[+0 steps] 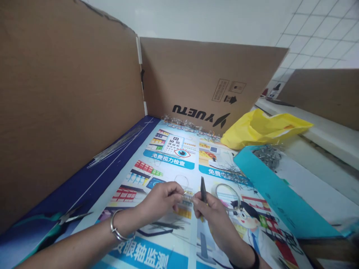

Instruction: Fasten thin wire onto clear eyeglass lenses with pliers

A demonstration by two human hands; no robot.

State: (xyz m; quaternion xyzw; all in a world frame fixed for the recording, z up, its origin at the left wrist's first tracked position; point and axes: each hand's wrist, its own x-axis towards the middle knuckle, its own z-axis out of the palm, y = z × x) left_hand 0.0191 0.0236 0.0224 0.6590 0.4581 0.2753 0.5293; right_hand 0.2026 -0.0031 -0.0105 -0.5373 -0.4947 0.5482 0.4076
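My left hand (166,195), a silver bangle on its wrist, is closed in a pinch on a thin wire (185,193). A faint wire loop (182,178) stands just beyond its fingertips. My right hand (210,209) is wrapped round small pliers (203,188), whose dark jaws point up and away from me. Its thumb and forefinger meet close to the wire's other end; whether they grip it I cannot tell. Between the hands there is only a narrow gap. Both hover over a printed sheet (168,175) that covers the table.
Green-handled cutters (60,222) lie at the left front, behind them a bundle of straight wires (114,145). Cardboard walls (196,82) rise left and behind. At right are a wire ring (228,195), a yellow bag (252,129) and a teal box (266,186) with tangled wire pieces.
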